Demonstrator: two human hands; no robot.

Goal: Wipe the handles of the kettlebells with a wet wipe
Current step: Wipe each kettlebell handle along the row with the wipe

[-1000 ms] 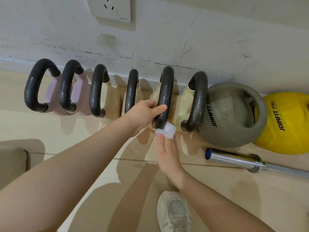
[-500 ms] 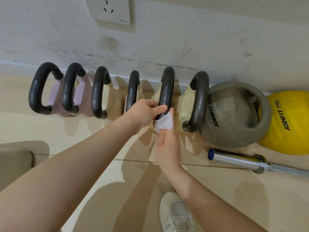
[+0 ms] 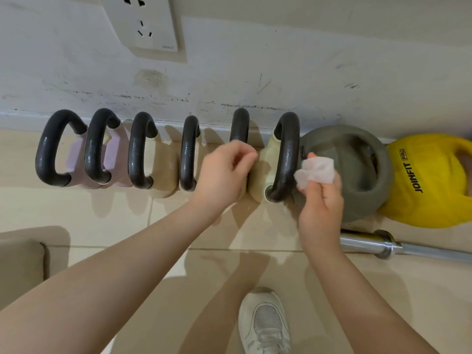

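My right hand [image 3: 320,200] pinches a crumpled white wipe [image 3: 315,171] between thumb and fingers, holding it just right of the sixth handle [image 3: 287,154] in a row of kettlebells along the wall [image 3: 255,67]; whether the wipe touches that handle, I cannot tell. My left hand [image 3: 224,172] hangs in front of the fifth handle [image 3: 239,123], fingers curled loosely with nothing in them, covering the handle's lower half. Four more dark handles stand to the left: the first [image 3: 48,149] and second [image 3: 95,146] on pale pink bells, the third [image 3: 136,152] and fourth [image 3: 189,152] on cream ones. Right of the wipe sits a grey bell [image 3: 357,180], and beyond it a yellow bell [image 3: 429,182] marked JOINFIT PRO. A chrome bar [image 3: 408,247] lies on the tiled floor [image 3: 127,226] near my right wrist. My white shoe [image 3: 265,325] shows at the bottom edge. A socket [image 3: 143,24] is set in the scuffed wall above.
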